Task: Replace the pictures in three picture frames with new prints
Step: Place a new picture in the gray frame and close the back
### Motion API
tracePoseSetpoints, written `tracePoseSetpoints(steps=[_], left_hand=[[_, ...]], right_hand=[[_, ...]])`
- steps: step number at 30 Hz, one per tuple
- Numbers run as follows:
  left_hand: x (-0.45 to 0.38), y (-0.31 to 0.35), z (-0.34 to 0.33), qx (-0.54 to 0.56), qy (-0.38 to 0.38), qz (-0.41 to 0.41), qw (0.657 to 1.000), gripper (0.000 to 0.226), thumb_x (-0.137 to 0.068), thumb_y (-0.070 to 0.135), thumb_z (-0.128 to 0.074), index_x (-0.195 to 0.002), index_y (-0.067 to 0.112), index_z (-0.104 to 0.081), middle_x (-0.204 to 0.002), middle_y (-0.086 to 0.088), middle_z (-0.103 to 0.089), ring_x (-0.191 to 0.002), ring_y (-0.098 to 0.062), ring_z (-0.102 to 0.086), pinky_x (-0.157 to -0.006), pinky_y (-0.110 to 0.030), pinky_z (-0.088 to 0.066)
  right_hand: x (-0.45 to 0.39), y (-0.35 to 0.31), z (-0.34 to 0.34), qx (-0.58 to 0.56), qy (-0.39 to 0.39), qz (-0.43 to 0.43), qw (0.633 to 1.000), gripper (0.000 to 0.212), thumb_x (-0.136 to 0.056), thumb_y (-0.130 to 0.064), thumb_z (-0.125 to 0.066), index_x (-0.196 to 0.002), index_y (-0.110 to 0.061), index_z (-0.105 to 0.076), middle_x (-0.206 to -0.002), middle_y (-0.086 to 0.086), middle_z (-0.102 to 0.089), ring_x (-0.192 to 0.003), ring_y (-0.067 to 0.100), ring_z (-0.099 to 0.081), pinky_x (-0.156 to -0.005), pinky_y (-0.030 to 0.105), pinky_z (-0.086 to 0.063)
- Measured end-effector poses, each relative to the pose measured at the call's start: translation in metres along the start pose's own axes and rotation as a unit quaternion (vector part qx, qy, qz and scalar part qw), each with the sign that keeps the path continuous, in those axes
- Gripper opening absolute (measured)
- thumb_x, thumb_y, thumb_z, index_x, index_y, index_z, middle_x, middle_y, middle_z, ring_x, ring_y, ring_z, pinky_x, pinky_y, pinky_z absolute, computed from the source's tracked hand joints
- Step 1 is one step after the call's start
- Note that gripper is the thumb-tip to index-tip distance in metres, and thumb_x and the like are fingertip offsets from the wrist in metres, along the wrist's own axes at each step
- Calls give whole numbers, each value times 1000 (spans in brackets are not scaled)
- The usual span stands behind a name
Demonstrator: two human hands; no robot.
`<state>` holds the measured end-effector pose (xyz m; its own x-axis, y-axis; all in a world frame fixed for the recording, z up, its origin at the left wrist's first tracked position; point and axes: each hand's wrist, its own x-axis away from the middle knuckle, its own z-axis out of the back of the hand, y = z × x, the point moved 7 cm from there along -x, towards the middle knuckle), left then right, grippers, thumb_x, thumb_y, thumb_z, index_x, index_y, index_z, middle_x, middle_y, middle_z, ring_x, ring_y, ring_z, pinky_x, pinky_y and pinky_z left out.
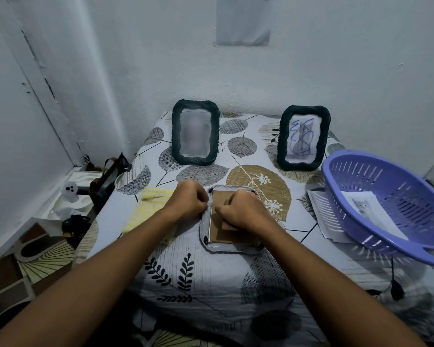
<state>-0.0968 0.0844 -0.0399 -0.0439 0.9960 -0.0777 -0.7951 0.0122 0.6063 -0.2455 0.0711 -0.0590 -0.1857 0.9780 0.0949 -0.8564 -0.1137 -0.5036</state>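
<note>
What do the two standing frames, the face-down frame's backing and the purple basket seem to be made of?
Standing frames: dark woven wicker or rope, judging by twisted ridges. Backing board: matte brown cardboard or fibreboard, flat and plain. Basket: smooth moulded plastic, uniformly coloured with regular slots.

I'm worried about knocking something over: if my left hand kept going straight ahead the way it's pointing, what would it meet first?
Probably the left standing frame. The left hand points up the table toward it, with only bare cloth between, though depth is hard to judge.

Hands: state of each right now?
Left hand: fingers curled at the left edge of the face-down frame; grip unclear.
Right hand: curled on its cardboard backing; grip unclear.
</note>
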Motion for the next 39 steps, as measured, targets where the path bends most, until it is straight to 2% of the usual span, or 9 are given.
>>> tracePoseSetpoints(steps=[4,8,12,20,25,29,33,36,39], left_hand=[[8,5,-4,-18,-16,-12,1000,11,-72,9,-71,-80,10,-78,-76,-6,-73,-69,-12,-61,-62,-18,-40],[12,7,-6,-12,-16,-13,1000,16,-71,5,-65,-77,13,-78,-73,-4,-70,-66,-12,-59,-64,-19,-42],[11,6,-7,-24,-16,-22,999,9,-70,11,-71,-73,16,-77,-80,-3,-69,-79,-17,-62,-70,-23,-45],[11,10,-7,-63,-6,-40,997,12,-68,15,-70,-78,20,-74,-91,-3,-54,-91,-22,-57,-77,-28,-46],[9,11,-6,-53,6,-69,996,14,-69,17,-69,-82,20,-72,-96,-4,-57,-96,-22,-56,-81,-31,-48],[8,7,-8,-35,-31,-103,994,16,-71,20,-74,-87,20,-73,-101,-3,-62,-100,-21,-57,-85,-32,-48],[11,8,-14,-63,-100,-160,980,32,-76,30,-75,-107,22,-72,-125,1,-59,-118,-16,-47,-97,-33,-41],[15,10,-22,-70,-116,-178,975,40,-77,38,-70,-113,21,-70,-133,3,-56,-124,-14,-43,-102,-31,-37],[16,13,-24,-70,-109,-187,974,44,-74,42,-65,-110,19,-72,-129,2,-60,-123,-15,-47,-103,-31,-38]], right_hand=[[1,-2,1,-3,-4,8,1000,39,-66,-54,-55,-75,-16,-61,-74,8,-61,-72,24,-60,-61,29,-44],[2,-5,4,7,-8,10,1000,48,-65,-56,-52,-75,-11,-65,-75,9,-64,-72,25,-62,-61,29,-45],[2,-5,5,21,-12,8,1000,46,-67,-54,-52,-79,-12,-66,-86,11,-69,-83,28,-66,-63,30,-44],[8,-8,12,82,-2,17,996,38,-78,-52,-53,-82,-16,-64,-81,3,-63,-80,24,-61,-71,30,-47],[7,-8,17,100,-17,29,994,46,-85,-55,-41,-88,-17,-66,-86,4,-65,-83,23,-61,-77,32,-48],[7,-1,41,24,-2,39,999,30,-96,-36,-46,-99,-16,-68,-93,2,-68,-83,17,-62,-61,24,-42],[12,17,51,-28,-72,85,993,16,-90,-9,-59,-100,-10,-71,-89,-4,-65,-87,16,-63,-61,20,-46],[15,28,41,-11,-118,108,987,25,-85,-6,-64,-108,-12,-72,-103,0,-69,-92,10,-61,-71,21,-49],[18,32,36,0,-114,121,986,28,-85,-9,-67,-113,-12,-70,-111,0,-70,-90,5,-58,-71,19,-44]])
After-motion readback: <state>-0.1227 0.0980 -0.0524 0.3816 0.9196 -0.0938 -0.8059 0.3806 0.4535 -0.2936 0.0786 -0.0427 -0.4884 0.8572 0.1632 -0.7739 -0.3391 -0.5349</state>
